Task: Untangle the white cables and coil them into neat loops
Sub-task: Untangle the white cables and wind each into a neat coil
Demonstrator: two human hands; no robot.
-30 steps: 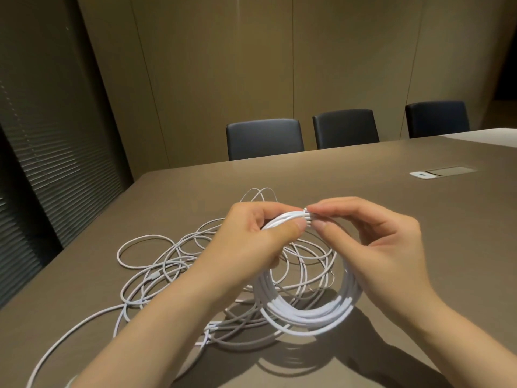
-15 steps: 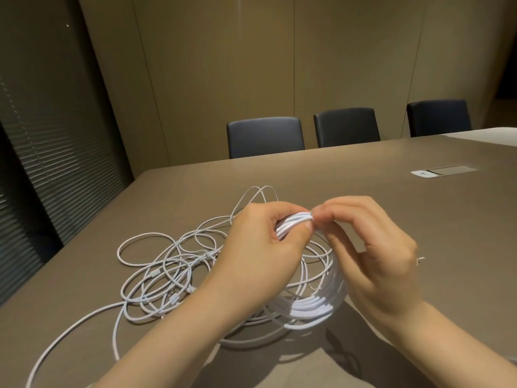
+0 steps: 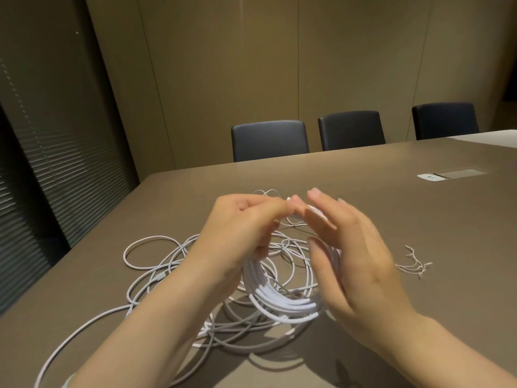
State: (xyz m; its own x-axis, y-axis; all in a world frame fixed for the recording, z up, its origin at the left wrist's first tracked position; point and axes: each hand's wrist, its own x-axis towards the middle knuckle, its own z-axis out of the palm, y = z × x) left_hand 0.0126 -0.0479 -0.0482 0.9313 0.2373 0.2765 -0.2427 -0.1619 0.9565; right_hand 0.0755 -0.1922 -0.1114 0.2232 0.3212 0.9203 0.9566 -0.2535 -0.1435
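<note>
A coil of white cable (image 3: 279,302) hangs upright above the brown table (image 3: 419,219). My left hand (image 3: 243,231) pinches the coil's top, where a cable end (image 3: 288,198) pokes out between the fingertips. My right hand (image 3: 352,259) is against the coil's right side with its fingers straight and slightly blurred. Part of the coil is hidden behind its palm. A tangle of loose white cables (image 3: 156,273) lies on the table under and to the left of the coil, and one strand (image 3: 70,340) trails off toward the near left edge.
A small bundle of thin white ties (image 3: 414,264) lies on the table to the right of my hands. A flush power outlet panel (image 3: 432,177) is set in the far right. Three black chairs (image 3: 270,140) stand along the far edge. The table's left edge runs diagonally.
My right hand let go of its pinch at the coil's top and straightened its fingers along the coil's right side. The left hand kept its hold. The thin ties came into view.
</note>
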